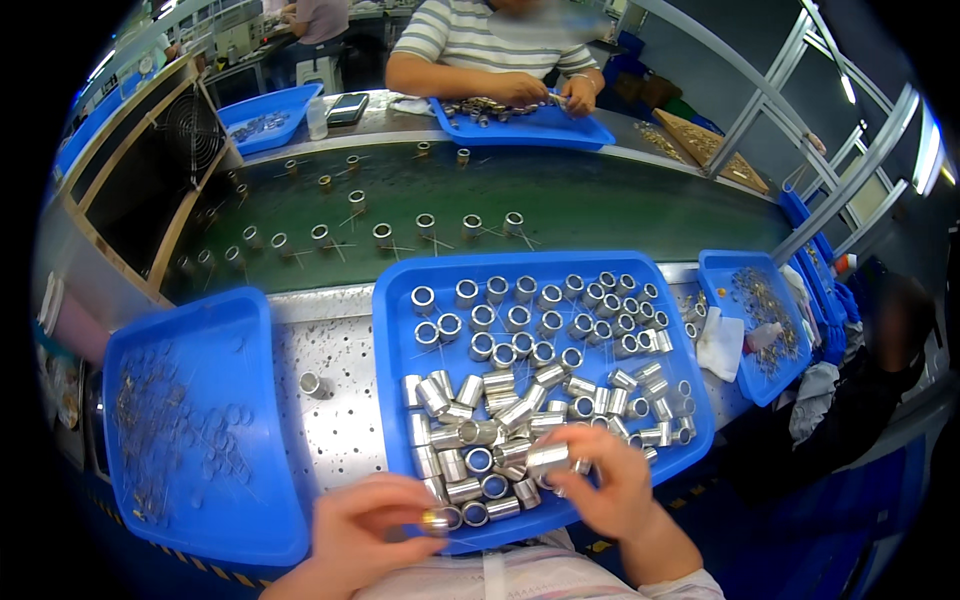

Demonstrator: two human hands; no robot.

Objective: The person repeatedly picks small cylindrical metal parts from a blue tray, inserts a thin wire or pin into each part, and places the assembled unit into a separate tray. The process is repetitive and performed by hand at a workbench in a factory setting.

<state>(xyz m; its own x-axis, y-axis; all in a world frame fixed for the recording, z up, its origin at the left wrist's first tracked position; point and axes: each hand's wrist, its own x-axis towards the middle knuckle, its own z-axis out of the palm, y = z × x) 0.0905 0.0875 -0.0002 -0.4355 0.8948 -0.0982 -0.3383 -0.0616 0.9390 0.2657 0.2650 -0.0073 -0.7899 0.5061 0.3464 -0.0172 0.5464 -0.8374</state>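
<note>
My left hand (370, 530), closed in a pinch at the near left corner of the middle blue tray (384, 300), grips a small shiny ring with a yellowish tint (434, 521). Between the thumb and fingers of my right hand (612, 485) is a short silvery metal sleeve (547, 459), held over the tray's near part and slightly blurred. Many similar metal sleeves (497, 382) fill this tray. At its far side they stand upright with open ends up; nearer me they lie tumbled on their sides.
Beyond the tray runs a green conveyor belt (600, 190) carrying upright sleeves with thin wires. A left blue tray (265, 420) holds thin wire rings; a right blue tray (715, 265) holds small metal parts. One sleeve (312, 384) stands on the perforated metal table. Opposite, a person (480, 50) handles parts.
</note>
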